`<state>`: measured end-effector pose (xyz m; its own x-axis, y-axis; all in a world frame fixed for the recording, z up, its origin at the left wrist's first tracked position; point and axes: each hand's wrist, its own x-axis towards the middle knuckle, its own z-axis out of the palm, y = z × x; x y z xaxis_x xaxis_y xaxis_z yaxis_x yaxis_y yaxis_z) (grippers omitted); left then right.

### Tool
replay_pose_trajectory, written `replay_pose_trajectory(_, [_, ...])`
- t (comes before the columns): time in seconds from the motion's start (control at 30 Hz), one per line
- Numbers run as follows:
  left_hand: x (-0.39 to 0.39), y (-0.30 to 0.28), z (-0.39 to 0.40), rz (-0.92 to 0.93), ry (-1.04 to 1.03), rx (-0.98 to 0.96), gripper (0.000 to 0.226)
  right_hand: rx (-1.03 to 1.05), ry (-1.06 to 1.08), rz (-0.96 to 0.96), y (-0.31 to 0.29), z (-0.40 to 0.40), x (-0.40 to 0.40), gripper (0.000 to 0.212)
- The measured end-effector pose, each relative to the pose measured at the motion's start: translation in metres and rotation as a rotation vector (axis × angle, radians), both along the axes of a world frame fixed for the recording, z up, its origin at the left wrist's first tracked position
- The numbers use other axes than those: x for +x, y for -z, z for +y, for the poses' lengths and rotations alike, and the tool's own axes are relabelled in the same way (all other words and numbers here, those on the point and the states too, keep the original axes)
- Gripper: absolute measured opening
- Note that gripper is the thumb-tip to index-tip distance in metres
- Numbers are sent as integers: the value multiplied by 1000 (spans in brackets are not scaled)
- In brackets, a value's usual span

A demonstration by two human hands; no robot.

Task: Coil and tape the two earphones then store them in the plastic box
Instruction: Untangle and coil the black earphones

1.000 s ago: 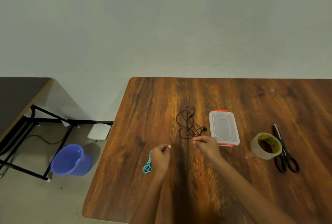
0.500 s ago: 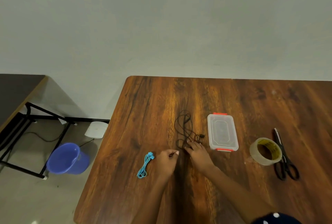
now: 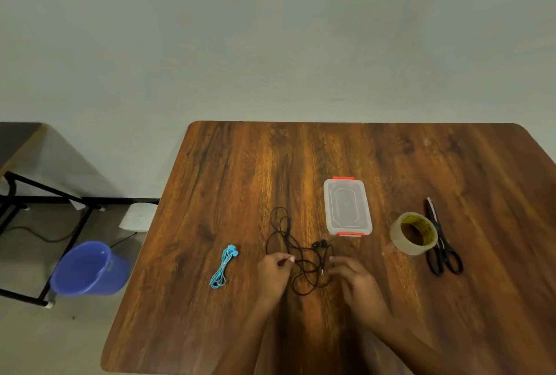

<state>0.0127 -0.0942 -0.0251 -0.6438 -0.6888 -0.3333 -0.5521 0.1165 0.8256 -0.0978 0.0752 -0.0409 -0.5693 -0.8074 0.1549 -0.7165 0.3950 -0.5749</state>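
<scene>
On the wooden table (image 3: 391, 164) the black earphone (image 3: 301, 257) lies in a loose tangle between both hands. The left hand (image 3: 275, 272) sits at the tangle's 9 o'clock side, thumb and forefinger pinched closed on a strand of the black cable. The right hand (image 3: 350, 277) sits at its 3 o'clock side, fingertips closed on the cable near what looks like the plug end. The two black earbuds rest at the tangle's 1 o'clock, and a long loop runs away toward 11 o'clock.

The blue earphone (image 3: 223, 266) lies coiled in a slim bundle on the table, at 9 o'clock from the left hand and apart from it. The plastic box (image 3: 347, 206), lid on, sits at 12 o'clock from the right hand. The tape roll (image 3: 413, 233) and scissors (image 3: 440, 239) lie touching at 2 o'clock from the right hand.
</scene>
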Motion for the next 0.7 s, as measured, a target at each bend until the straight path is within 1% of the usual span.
replay_pose_trajectory(0.07, [0,-2,2,4,-4,-1,18,-10,178,-123,1,-3,-3,31])
replay_pose_trajectory(0.17, [1,-5,4,7,-3,-8,19,13,366,-220,8,-15,-6,17])
replay_pose_trajectory(0.2, [1,-6,6,8,-3,-12,19,43,427,-265,9,-19,-5,18])
replay_pose_trajectory(0.27, [0,-7,6,10,-5,-21,18,97,520,-380,13,-30,-5,34])
replay_pose_trajectory(0.3, [0,-7,7,15,-2,-21,18,108,533,-428,15,-34,-5,38])
replay_pose_trajectory(0.33, [0,-8,9,23,2,-16,17,114,513,-463,15,-35,-4,39])
replay_pose_trajectory(0.4, [0,-9,10,33,15,-13,17,129,434,-487,15,-39,-5,29])
replay_pose_trajectory(0.47, [-1,-11,11,47,18,-15,16,115,374,-460,10,-38,-9,18])
replay_pose_trajectory(0.57, [-4,-22,11,121,12,-32,19,32,299,-417,-11,-31,-15,16])
replay_pose_trajectory(0.7, [-14,-45,12,251,16,-14,47,-79,169,-407,-51,-25,-26,16])
